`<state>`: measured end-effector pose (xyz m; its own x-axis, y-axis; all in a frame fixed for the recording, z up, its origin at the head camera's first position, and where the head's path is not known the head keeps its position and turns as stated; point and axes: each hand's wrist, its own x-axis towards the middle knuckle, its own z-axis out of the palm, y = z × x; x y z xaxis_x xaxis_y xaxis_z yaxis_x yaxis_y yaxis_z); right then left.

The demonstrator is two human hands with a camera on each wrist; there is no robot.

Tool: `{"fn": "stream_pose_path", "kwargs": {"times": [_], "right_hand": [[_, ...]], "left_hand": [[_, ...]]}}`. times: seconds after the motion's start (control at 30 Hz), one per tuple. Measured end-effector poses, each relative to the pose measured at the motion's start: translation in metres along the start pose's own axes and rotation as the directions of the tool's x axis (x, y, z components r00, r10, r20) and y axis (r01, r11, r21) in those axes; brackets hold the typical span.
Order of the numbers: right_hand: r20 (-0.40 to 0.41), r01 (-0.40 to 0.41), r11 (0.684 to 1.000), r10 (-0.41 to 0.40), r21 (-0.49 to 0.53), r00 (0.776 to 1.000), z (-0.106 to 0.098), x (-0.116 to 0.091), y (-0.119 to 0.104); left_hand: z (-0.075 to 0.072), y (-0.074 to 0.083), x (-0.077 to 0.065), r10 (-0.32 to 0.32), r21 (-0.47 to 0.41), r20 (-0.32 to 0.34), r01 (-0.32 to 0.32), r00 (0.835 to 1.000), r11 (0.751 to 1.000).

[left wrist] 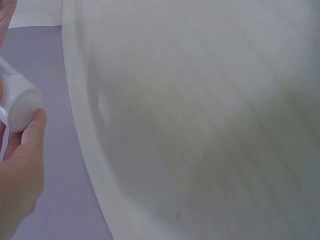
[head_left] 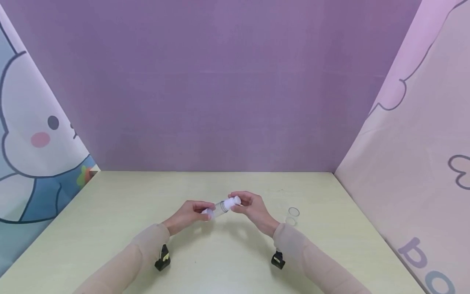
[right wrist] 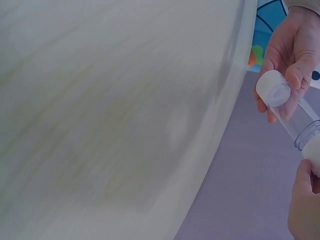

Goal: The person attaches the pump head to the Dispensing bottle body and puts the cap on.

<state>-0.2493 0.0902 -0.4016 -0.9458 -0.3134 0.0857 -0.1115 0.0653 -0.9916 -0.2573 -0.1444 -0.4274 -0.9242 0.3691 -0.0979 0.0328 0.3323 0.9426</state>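
In the head view, a small clear bottle with white ends is held aslant above the table, between both hands. My left hand grips its lower left end, a white base in the right wrist view. At the upper right end, my right hand pinches the white top between thumb and fingers. The left wrist view shows the round white base close up, with fingers against it. The bottle's clear body appears see-through, with a ringed collar below the top.
On the table, right of my right hand, lies a clear, ring-edged cap-like piece. A purple panel stands behind the table. Printed cloth walls flank both sides. Dark wrist devices hang under both sleeves.
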Motion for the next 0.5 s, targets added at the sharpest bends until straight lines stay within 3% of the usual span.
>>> {"fn": "stream_pose_path", "kwargs": {"times": [0.5], "right_hand": [[-0.071, -0.042, 0.998, 0.038, -0.047, 0.997, -0.0028, 0.0008, 0.0045]], "left_hand": [[0.0032, -0.001, 0.0023, 0.002, -0.005, -0.004, -0.002, 1.0, 1.0]]}}
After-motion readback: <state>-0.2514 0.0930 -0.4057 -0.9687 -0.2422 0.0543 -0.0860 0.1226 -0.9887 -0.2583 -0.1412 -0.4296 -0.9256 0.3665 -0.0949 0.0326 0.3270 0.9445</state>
